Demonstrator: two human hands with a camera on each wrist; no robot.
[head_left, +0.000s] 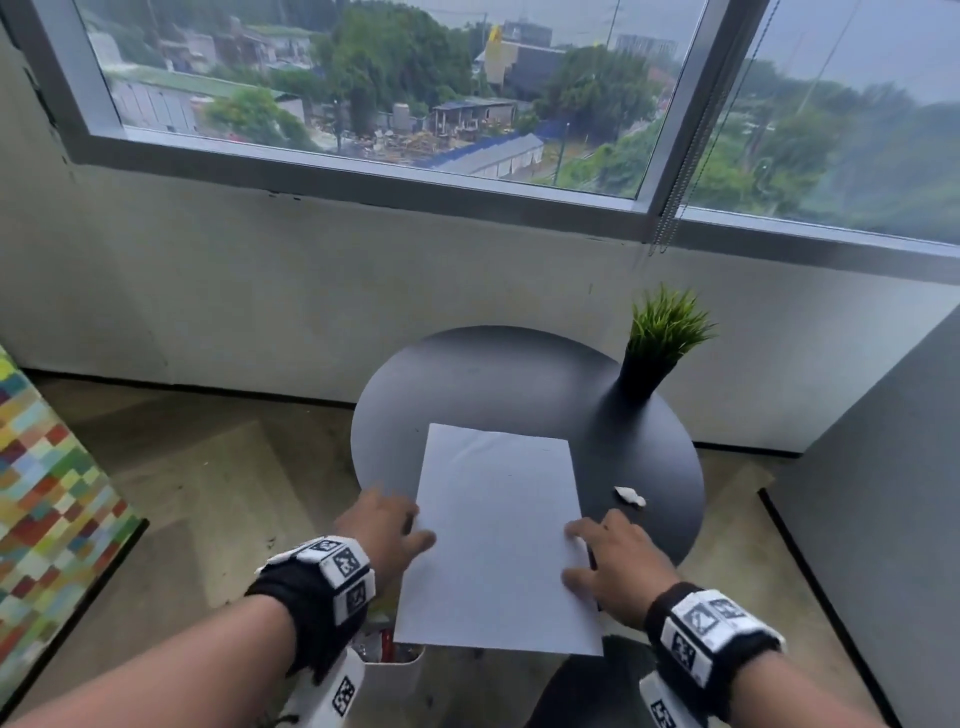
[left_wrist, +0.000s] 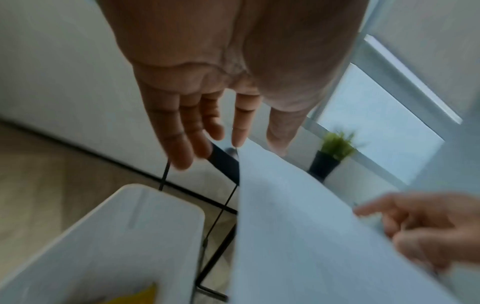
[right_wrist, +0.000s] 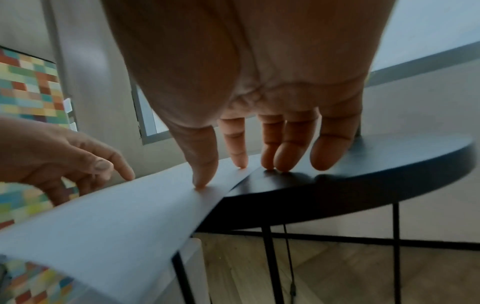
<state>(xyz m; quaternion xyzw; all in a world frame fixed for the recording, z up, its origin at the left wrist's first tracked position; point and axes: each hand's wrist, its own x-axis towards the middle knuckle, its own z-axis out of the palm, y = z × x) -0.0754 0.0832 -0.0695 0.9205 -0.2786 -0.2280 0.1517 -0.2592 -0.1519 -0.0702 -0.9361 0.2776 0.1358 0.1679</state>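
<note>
Round table (head_left: 493, 384) bears a paper sheet (head_left: 498, 535) between left hand (head_left: 382, 525) and right hand (head_left: 618, 561), straight fingers (right_wrist: 235, 144) on its edges.

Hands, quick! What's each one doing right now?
Left hand: open, fingertips touching the left edge of the paper.
Right hand: open, fingertips pressing on the paper and the table.
</note>
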